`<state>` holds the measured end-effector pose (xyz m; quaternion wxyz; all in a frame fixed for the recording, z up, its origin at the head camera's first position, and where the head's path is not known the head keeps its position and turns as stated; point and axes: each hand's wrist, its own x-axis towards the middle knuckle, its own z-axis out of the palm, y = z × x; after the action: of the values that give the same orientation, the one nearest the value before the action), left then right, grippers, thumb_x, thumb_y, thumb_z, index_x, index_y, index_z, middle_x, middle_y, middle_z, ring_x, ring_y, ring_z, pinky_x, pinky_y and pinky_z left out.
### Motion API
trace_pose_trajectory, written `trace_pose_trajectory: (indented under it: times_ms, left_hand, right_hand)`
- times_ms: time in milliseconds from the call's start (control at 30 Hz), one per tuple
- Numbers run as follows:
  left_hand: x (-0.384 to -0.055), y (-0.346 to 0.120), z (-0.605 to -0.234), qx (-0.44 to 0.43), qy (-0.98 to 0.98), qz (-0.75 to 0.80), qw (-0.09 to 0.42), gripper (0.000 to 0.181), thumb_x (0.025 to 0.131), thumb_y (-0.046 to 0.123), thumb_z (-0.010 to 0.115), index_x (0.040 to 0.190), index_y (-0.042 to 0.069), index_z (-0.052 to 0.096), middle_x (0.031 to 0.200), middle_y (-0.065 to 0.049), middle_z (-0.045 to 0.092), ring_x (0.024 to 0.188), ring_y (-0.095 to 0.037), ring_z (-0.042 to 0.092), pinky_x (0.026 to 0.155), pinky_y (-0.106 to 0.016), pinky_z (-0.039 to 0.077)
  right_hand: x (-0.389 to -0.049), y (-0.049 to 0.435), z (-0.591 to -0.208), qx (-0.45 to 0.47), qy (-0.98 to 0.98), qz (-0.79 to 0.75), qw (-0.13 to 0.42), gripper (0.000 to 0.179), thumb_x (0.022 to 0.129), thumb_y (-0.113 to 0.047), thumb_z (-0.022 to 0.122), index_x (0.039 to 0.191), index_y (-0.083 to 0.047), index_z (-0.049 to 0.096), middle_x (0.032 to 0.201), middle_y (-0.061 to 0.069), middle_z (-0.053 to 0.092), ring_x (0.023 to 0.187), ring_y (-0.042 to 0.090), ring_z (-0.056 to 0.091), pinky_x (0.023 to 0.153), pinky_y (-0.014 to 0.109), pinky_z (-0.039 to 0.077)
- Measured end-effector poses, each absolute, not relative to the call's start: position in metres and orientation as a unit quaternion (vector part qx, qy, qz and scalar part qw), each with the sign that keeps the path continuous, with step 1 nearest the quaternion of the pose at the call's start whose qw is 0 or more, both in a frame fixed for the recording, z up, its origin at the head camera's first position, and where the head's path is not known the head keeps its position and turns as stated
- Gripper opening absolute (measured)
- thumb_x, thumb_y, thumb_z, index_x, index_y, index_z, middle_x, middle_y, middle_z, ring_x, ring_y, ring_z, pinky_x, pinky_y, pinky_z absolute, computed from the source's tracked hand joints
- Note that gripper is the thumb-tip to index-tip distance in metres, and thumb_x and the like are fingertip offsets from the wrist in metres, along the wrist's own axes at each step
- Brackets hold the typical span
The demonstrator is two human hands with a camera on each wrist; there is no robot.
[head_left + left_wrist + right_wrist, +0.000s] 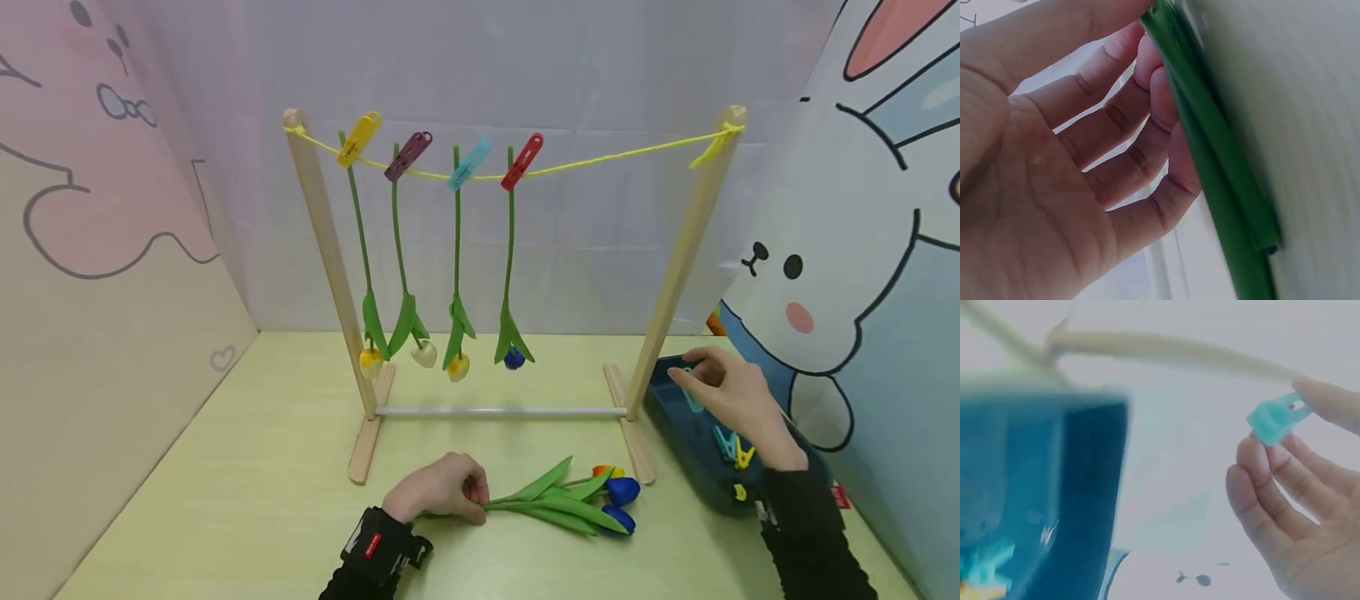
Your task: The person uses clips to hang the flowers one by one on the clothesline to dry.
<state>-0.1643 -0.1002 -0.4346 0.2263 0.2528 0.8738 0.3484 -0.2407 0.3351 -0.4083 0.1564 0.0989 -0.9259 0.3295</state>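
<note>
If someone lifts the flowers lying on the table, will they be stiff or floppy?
The lying flowers are probably semi-stiff: similar hanging flowers show slightly bent stems. They seem light, since one clothespin holds each hanging one. Their overlapping leaves might tangle when lifted.

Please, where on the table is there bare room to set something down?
The table is bare left of the rack and between its bar and the lying flowers. Crowded: front middle, where the left hand holds stems; right, at the tray.
</note>
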Motion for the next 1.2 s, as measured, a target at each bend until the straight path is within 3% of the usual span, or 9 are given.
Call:
trace_pose_trajectory:
  times_ms: [167,333,433,700,1033,1200]
  left_hand:
    - [-0.165,-0.100,-0.434,0.254,0.876,0.347,0.220,0.014,0.079,0.007,0.084,0.079,0.010,0.071,0.072,0.007,0.061,0.064,-0.003,0.052,0.061,-0.018,0.043]
    - [-0.166,-0.100,-0.432,0.249,0.877,0.348,0.219,0.013,0.080,0.007,0.084,0.079,0.010,0.071,0.072,0.007,0.060,0.064,-0.003,0.052,0.061,-0.018,0.043]
    - [-0.166,-0.100,-0.432,0.250,0.876,0.349,0.220,0.013,0.080,0.007,0.083,0.079,0.010,0.070,0.072,0.007,0.060,0.065,-0.004,0.052,0.061,-0.018,0.042]
    - [-0.163,-0.100,-0.429,0.265,0.873,0.347,0.219,0.011,0.083,0.010,0.082,0.081,0.011,0.071,0.074,0.009,0.063,0.065,0.000,0.052,0.063,-0.016,0.044]
    - [-0.163,-0.102,-0.417,0.301,0.882,0.328,0.156,0.007,0.090,0.017,0.076,0.085,0.012,0.077,0.077,0.006,0.071,0.067,0.004,0.050,0.065,-0.017,0.044]
    - [-0.160,-0.100,-0.413,0.297,0.898,0.311,0.091,0.009,0.090,0.020,0.076,0.090,0.011,0.080,0.080,0.007,0.062,0.069,0.002,0.046,0.064,-0.017,0.040]
  right_hand:
    - [-0.212,0.289,-0.380,0.128,-0.904,0.373,0.165,0.042,0.095,-0.029,0.071,0.128,-0.005,0.065,0.091,0.010,0.069,0.078,0.006,0.065,0.066,0.020,0.051]
    - [-0.194,0.254,-0.365,0.142,-0.892,0.406,0.138,0.037,0.097,-0.016,0.068,0.129,0.003,0.064,0.100,0.014,0.067,0.084,-0.008,0.061,0.071,0.013,0.051]
    - [-0.194,0.245,-0.369,0.144,-0.873,0.448,0.126,0.034,0.098,-0.012,0.066,0.128,0.003,0.064,0.101,0.008,0.067,0.086,-0.012,0.058,0.075,0.011,0.050]
    - [-0.193,0.231,-0.380,0.170,-0.834,0.507,0.133,0.031,0.101,-0.015,0.062,0.127,0.002,0.063,0.102,-0.022,0.061,0.095,-0.012,0.060,0.087,0.011,0.050]
    - [-0.190,0.234,-0.377,0.167,-0.814,0.531,0.166,0.023,0.098,-0.005,0.064,0.120,0.003,0.066,0.097,-0.026,0.063,0.090,-0.009,0.060,0.080,0.009,0.048]
    - [-0.188,0.235,-0.376,0.165,-0.807,0.541,0.170,0.023,0.099,-0.005,0.063,0.120,0.004,0.065,0.100,-0.025,0.063,0.091,-0.007,0.060,0.082,0.009,0.048]
